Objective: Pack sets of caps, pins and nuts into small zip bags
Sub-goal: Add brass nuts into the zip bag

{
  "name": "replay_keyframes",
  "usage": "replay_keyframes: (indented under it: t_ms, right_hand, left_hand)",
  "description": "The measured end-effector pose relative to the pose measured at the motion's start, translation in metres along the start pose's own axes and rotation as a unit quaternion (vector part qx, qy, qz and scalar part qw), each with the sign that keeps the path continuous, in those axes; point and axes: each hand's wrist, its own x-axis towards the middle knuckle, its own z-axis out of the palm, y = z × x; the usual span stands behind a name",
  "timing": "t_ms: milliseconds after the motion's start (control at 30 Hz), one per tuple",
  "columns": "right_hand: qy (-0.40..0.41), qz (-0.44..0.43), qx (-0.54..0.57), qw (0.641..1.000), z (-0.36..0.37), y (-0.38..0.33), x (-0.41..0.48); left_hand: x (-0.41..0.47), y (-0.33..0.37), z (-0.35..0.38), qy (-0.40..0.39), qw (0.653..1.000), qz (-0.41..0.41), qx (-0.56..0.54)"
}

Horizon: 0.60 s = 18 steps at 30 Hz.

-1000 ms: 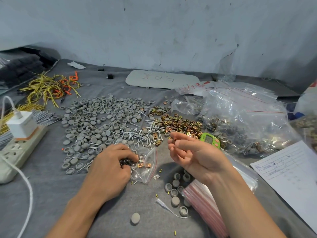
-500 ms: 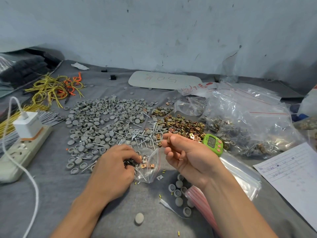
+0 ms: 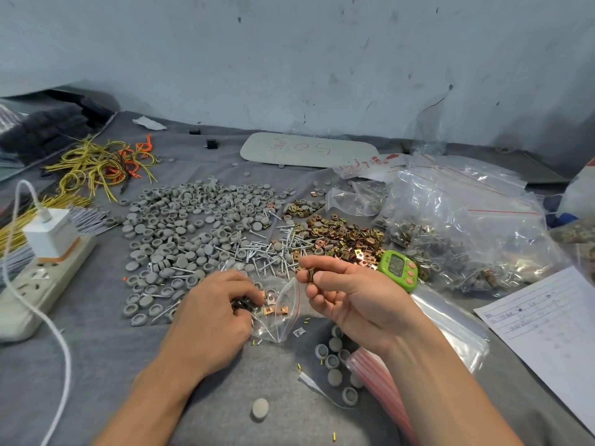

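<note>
The zip bag point(image 3: 279, 312) lies on the table point(image 3: 96, 355) near the middle of its near edge. Its long axis runs from the near left to the far right, and its open mouth, edged by a red strip, is lifted toward the far right. A few copper nuts point(image 3: 269, 309) sit inside it.

The left grip point(image 3: 219, 317) holds the bag's left side, its fingers curled down over the bag and some small dark parts. The right grip point(image 3: 351, 296) hovers just beside the mouth, palm up, pinching a nut stack point(image 3: 310, 274) between thumb and forefinger.

Behind the bag, heaps spread toward the far edge: grey caps point(image 3: 193, 226) to the left, pins point(image 3: 267, 249) in the middle, loose nuts to the right. Some caps lie near the right wrist, beside flat empty bags point(image 3: 380, 378).

A green timer point(image 3: 399, 270) stands just right of the right grip. Toward the right edge a big bag point(image 3: 467, 220) holds filled small bags, with a paper point(image 3: 547, 323) nearer. At the left edge lies a power strip point(image 3: 42, 284).
</note>
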Motion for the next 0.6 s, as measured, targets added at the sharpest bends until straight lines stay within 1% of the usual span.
replay_keyframes:
  t_ms: [167,300,600]
  right_hand:
    - [0.001,0.001,0.029,1.0,-0.0012,0.0001,0.0008]
    - [-0.004,-0.007,0.013,1.0,-0.0029,0.0007,0.0021]
    - [-0.022,-0.002,0.04,0.999,-0.0028,0.0015,0.0032]
  left_hand:
    - [0.0,0.0008,0.0001,0.0,1.0,0.0,-0.002]
    - [-0.0003,0.0004,0.0002,0.001,1.0,0.0,-0.004]
    - [0.001,-0.0007,0.0015,0.003,1.0,0.006,0.003]
